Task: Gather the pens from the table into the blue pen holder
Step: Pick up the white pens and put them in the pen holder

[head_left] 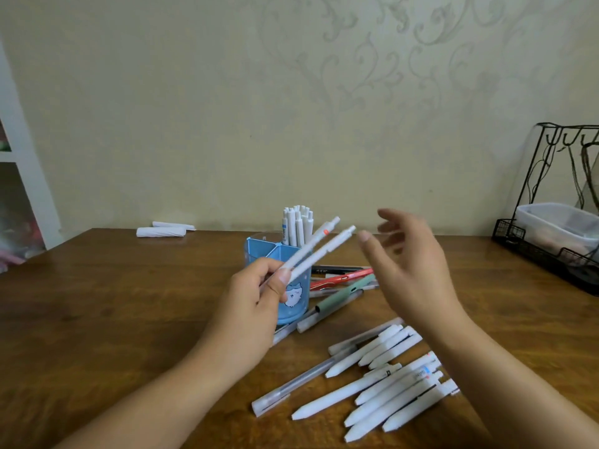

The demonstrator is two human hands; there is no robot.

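Observation:
The blue pen holder [293, 306] stands at mid-table, partly behind my left hand, with several white pens [297, 225] upright in its back compartment. My left hand [259, 293] grips two white pens [321, 243] that slant up to the right over the holder. My right hand [408, 264] hovers to the right of them, fingers spread, holding nothing. Several white pens [382, 384] lie loose on the table in front of me. A red pen [340, 279], a green pen [346, 293] and a black pen [337, 269] lie just right of the holder.
A black wire rack [551, 202] holding a clear plastic box [557, 228] stands at the table's right back edge. Two rolled white papers [162, 231] lie at the back left. The wooden table [113, 303] meets a patterned wall; a white shelf [19, 163] stands left.

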